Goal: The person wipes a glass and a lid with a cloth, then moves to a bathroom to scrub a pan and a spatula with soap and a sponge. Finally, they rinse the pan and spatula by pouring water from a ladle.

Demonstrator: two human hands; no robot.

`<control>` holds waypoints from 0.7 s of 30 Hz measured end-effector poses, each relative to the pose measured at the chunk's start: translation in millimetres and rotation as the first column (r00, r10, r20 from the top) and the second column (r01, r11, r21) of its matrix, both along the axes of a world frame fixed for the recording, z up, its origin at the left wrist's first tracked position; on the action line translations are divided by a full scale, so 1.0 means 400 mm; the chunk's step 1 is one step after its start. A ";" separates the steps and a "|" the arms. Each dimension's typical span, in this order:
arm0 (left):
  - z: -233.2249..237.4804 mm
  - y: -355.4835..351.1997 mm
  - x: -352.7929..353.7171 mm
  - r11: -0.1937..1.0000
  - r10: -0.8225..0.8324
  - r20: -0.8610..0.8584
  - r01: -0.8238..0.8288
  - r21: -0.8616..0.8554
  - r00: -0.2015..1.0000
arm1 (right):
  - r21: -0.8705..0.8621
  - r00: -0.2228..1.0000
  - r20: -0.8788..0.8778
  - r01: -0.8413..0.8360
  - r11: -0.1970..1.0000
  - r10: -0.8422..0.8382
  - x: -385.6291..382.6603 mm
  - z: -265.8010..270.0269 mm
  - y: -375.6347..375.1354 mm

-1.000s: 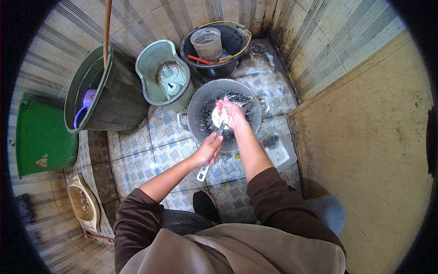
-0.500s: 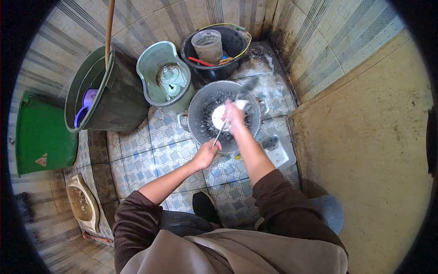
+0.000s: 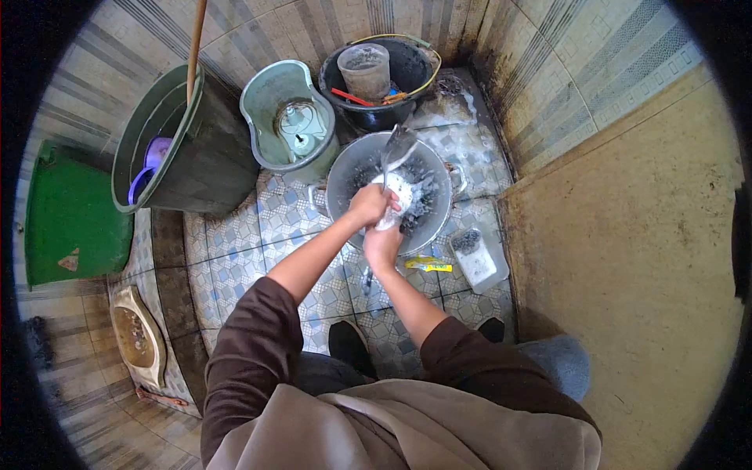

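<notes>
A long-handled metal spatula [image 3: 399, 146] slants across a big two-handled metal pot [image 3: 342, 174], its broad head over the pot's far rim. My left hand [image 3: 372, 205] is closed around the handle below the head. Just under it, my right hand [image 3: 383, 247] is closed on a soapy white scrubber [image 3: 386, 221] wrapped about the handle, whose far end sticks out below toward the floor. A round white patch [image 3: 402, 190] shows behind my hands, over the dark, foam-flecked water in the pot.
Right of the pot are a tray of white paste with a dark scouring pad [image 3: 470, 241] and a yellow packet [image 3: 428, 264]. Behind stand a pale green tub [image 3: 251, 102] and a black bucket [image 3: 368, 119]. A large bin [image 3: 223, 157] with a stick is left; a wooden panel [image 3: 627, 258] is right.
My left hand has moved up the handle toward the spatula head, while my right hand has come down from near the head to the lower handle. The yellow packet now shows fully.
</notes>
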State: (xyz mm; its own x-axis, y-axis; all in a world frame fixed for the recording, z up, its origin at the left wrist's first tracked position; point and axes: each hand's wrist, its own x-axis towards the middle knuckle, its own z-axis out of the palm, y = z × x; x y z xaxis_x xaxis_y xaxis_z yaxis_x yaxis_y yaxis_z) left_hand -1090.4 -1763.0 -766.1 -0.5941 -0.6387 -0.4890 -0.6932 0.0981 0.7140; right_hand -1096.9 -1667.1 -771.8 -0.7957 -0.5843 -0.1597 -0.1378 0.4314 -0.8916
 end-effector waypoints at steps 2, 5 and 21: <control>-0.003 -0.001 -0.033 0.960 0.207 -0.189 -0.163 0.226 0.960 | 0.055 1.000 -0.015 -0.001 0.999 0.002 0.035 -0.023 0.029; 0.011 -0.027 -0.055 0.885 0.356 -0.352 -0.192 0.425 0.866 | 0.156 0.984 0.125 -0.148 0.977 0.129 0.062 -0.081 0.060; 0.069 0.053 0.100 0.983 -0.017 -0.111 0.037 0.181 0.994 | -0.270 0.844 -0.535 -0.123 0.955 -0.042 -0.240 -0.013 -0.073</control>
